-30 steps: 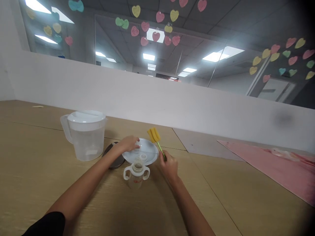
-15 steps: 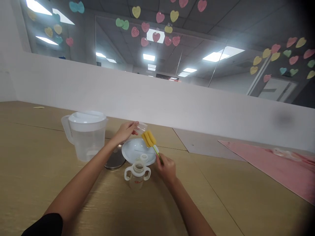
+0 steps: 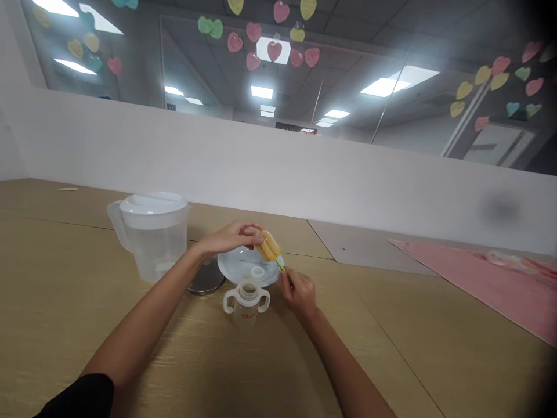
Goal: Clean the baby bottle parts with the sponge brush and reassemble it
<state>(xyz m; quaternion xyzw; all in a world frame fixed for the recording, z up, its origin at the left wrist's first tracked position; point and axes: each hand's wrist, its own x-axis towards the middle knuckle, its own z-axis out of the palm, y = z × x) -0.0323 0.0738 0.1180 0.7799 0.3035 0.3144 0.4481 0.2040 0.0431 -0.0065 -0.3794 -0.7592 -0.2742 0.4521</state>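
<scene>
My right hand point(image 3: 298, 293) clenches the sponge bottle brush point(image 3: 268, 246) (a loose grip could drop it on the plate point(image 3: 232, 266)); whether my left hand point(image 3: 230, 238) holds anything, I cannot tell.

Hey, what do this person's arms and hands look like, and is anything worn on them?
The left hand and right hand are bare, without gloves, and both forearms are uncovered. A black short sleeve shows on the left upper arm; the right sleeve is out of view. No watch or bracelet shows.

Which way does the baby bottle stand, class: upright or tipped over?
Upright: the baby bottle stands on the table, its neck pointing up and both handles level.
</scene>
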